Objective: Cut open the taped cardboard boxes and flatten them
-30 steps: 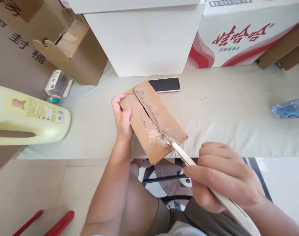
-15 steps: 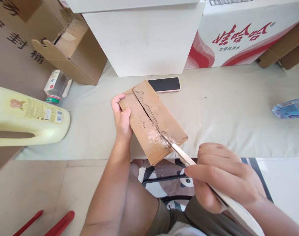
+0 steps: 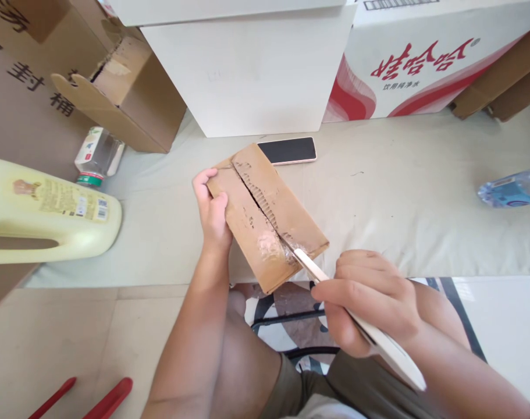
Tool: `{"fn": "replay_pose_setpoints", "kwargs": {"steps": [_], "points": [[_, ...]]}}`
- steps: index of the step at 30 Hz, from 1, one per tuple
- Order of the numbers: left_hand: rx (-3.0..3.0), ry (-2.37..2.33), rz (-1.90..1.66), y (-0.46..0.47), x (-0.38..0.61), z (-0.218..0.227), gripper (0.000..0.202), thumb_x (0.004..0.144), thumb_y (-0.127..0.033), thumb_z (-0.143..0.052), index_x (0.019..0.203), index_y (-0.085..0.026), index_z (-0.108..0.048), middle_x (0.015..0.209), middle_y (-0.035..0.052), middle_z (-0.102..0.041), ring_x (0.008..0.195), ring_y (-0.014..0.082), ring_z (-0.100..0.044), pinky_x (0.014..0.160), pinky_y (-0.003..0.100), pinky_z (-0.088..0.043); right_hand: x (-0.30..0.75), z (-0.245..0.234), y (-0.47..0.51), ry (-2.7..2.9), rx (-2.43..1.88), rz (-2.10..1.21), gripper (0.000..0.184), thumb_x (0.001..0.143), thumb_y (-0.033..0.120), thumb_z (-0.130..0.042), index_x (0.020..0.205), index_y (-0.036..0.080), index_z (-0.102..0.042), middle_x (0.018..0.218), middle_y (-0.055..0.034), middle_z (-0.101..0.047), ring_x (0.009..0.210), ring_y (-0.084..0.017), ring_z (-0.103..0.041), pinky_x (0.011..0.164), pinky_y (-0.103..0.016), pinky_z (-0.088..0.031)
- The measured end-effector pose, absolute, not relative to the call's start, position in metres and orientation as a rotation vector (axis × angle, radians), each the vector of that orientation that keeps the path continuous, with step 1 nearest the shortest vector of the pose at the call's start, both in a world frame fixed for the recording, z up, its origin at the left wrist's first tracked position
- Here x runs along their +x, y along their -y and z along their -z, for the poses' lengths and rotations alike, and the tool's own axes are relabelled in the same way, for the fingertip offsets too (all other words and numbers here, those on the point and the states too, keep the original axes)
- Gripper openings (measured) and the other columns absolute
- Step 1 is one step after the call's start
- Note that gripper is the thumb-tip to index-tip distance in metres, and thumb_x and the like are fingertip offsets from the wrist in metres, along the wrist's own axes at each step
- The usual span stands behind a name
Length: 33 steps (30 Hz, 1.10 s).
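A small brown cardboard box [image 3: 291,212] is tilted over the front edge of the cloth-covered table. Its top has a long seam with torn, ridged cardboard beside it and crumpled clear tape near the lower end. My left hand [image 3: 214,215] grips the box's left end, the thumb on top and the fingers around the edge. In my right hand [image 3: 369,297], closed around its handle, is a white utility knife [image 3: 395,358]. Its blade reaches into the seam at the taped end, and how deep the tip goes is hidden.
Behind the box lies a phone [image 3: 288,150]. White cartons [image 3: 251,75] and a brown carton [image 3: 151,87] line the back. On the left are a yellow jug [image 3: 68,209] and a clear jar [image 3: 99,154]; a water bottle [image 3: 513,187] lies at the right.
My right hand and the knife have moved left and slightly up, with the blade farther along the seam. My left hand still holds the box, and the whole view has shifted slightly.
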<state>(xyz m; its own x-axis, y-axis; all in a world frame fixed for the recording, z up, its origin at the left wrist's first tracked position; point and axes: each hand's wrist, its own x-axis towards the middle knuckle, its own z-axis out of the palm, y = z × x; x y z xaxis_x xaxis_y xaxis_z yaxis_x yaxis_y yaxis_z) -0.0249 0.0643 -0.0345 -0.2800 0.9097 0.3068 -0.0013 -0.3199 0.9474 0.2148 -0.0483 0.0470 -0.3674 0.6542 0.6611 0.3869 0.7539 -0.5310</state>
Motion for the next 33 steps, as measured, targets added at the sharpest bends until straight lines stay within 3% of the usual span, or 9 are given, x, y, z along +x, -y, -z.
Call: {"fn": "replay_pose_setpoints", "kwargs": {"steps": [4,10,17,23,33], "points": [[1.257,-1.229,-1.675,-0.064,-0.024,0.033,0.062,0.076,-0.069,-0.074,0.117,-0.027,-0.054,0.114,0.0079,-0.058,0.106,0.0279,-0.060,0.090,0.042,-0.055,0.210,-0.041,0.046,1.898,-0.718,-0.346,0.024,0.075,0.003,-0.049,0.086,0.021,-0.059,0.054,0.0058,-0.044,0.045,-0.010,-0.032,0.046,-0.028,-0.027],[1.252,-1.182,-1.698,-0.064,-0.024,0.033,0.061,0.075,-0.066,-0.077,0.115,-0.026,-0.055,0.110,0.0067,-0.060,0.100,0.0250,-0.060,0.086,0.038,-0.055,0.227,-0.066,0.059,2.131,-0.898,-0.436,0.023,0.079,0.002,-0.054,0.090,0.022,-0.058,0.061,0.0034,-0.049,0.054,-0.012,-0.043,0.059,-0.030,-0.045],[1.195,-1.179,-1.737,-0.065,-0.020,0.032,0.052,0.078,-0.058,-0.076,0.112,-0.025,-0.055,0.109,0.0057,-0.060,0.099,0.0235,-0.061,0.083,0.034,-0.054,0.209,-0.048,0.052,1.871,-0.775,-0.449,0.022,0.073,0.003,-0.047,0.083,0.021,-0.055,0.054,0.0059,-0.042,0.045,-0.009,-0.031,0.047,-0.027,-0.027],[1.168,-1.147,-1.735,-0.064,-0.016,0.029,0.053,0.075,-0.057,-0.077,0.111,-0.025,-0.054,0.110,0.0063,-0.059,0.106,0.0255,-0.060,0.088,0.036,-0.052,0.226,-0.068,0.059,2.105,-0.900,-0.495,0.023,0.079,0.000,-0.054,0.088,0.020,-0.060,0.060,0.0030,-0.050,0.054,-0.012,-0.042,0.057,-0.030,-0.041],[1.142,-1.126,-1.736,-0.059,-0.013,0.023,0.048,0.076,-0.049,-0.077,0.111,-0.023,-0.057,0.104,0.0058,-0.059,0.098,0.0236,-0.058,0.082,0.033,-0.050,0.232,-0.069,0.064,2.040,-0.804,-0.598,0.024,0.075,-0.003,-0.050,0.080,0.018,-0.061,0.056,0.0021,-0.045,0.052,-0.012,-0.036,0.054,-0.034,-0.029]]}}
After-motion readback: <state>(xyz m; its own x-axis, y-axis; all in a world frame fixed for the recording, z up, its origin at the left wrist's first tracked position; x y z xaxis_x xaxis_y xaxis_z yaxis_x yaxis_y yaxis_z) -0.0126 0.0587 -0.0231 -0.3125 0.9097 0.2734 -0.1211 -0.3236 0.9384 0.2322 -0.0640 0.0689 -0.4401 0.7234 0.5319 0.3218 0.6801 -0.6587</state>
